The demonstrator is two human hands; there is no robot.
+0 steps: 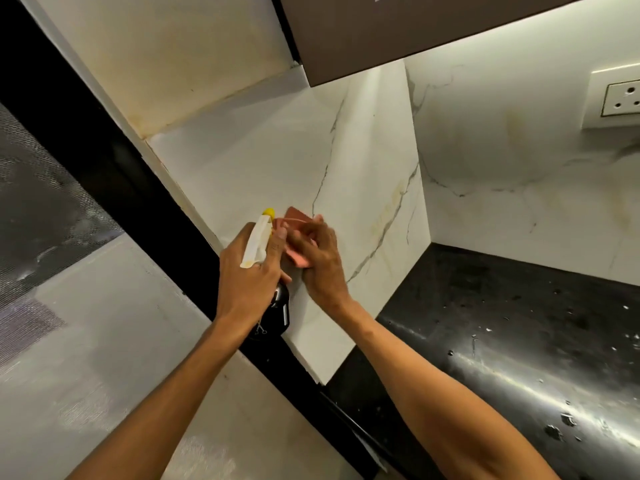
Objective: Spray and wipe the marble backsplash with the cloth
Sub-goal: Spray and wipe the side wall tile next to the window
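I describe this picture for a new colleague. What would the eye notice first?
First, the two hands meeting at the centre: the left hand grips a dark spray bottle with white trigger and yellow nozzle, while the right hand presses a pink cloth against the white veined marble backsplash. Lower right lies a black speckled countertop.

One head-worn camera looks forward and down, close over both forearms, toward the marble backsplash (277, 161) corner.

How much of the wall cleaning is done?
Nothing looks finished yet. The left hand holds the spray bottle, and the right hand presses the pink cloth against the marble backsplash. Yellowish stains remain beside the cloth and on the back wall panel near the socket, so most wiping is left.
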